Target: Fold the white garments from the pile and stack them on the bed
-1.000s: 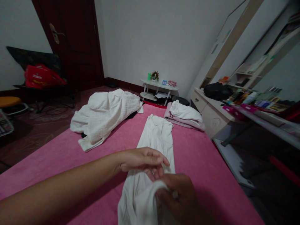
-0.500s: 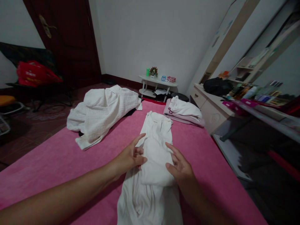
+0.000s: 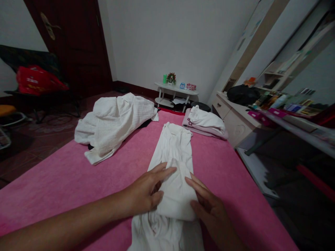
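A long white garment lies lengthwise down the middle of the bed, with a smaller folded white section resting on it. My left hand touches the left side of that section, its fingers stretched over the cloth and the thumb apart. At the right edge is my right hand, fingertips against the cloth and thumb spread from the fingers. Some of its fingers are hidden behind the others. The near end of the garment runs out of view at the bottom.
A crumpled white textured garment lies on the pink bed cover at left. Folded clothes are stacked at the far right. Beyond the bed stands a small white shelf table; a dresser is along the right side.
Both hands have come down and nearer to me with the folded section, which now sits lower on the garment. My left fingers have moved from its edge onto its top.
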Demonstrator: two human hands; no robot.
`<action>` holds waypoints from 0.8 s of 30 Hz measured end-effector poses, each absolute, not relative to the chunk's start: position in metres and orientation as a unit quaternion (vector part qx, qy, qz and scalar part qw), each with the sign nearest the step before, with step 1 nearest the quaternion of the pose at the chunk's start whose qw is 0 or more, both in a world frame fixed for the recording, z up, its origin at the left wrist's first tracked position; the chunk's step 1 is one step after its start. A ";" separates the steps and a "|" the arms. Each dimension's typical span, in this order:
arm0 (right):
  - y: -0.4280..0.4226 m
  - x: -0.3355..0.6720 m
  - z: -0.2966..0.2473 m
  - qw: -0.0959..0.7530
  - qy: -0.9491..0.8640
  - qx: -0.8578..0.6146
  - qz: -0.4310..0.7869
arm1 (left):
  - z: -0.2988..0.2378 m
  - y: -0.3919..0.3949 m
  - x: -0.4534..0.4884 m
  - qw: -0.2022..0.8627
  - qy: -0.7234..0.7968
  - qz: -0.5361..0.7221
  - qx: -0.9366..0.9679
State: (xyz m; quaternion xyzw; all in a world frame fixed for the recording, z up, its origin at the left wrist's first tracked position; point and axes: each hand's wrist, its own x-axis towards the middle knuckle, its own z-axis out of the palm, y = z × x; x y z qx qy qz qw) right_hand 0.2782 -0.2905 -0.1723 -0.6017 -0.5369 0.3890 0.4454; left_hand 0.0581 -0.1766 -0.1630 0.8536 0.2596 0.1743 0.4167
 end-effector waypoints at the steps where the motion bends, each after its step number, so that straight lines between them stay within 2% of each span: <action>1: -0.291 0.280 -0.173 0.444 -0.531 -0.612 0.382 | -0.164 -0.176 0.057 0.389 0.259 0.168 0.868; 8: -0.301 0.302 -0.180 0.328 -0.618 -0.645 0.307 | -0.172 -0.183 0.045 0.238 0.261 0.101 0.930; 11: -0.301 0.314 -0.177 0.249 -0.705 -0.634 0.199 | -0.172 -0.174 0.035 0.165 0.265 0.102 0.945; 14: -0.297 0.323 -0.175 0.173 -0.783 -0.593 0.066 | -0.169 -0.151 0.023 0.116 0.178 0.117 0.970; 18: -0.291 0.328 -0.179 0.142 -0.860 -0.490 -0.022 | -0.158 -0.129 0.008 0.107 0.052 0.074 0.990; 24: -0.276 0.317 -0.185 0.116 -0.886 -0.448 -0.006 | -0.156 -0.133 0.014 0.124 -0.035 0.067 0.989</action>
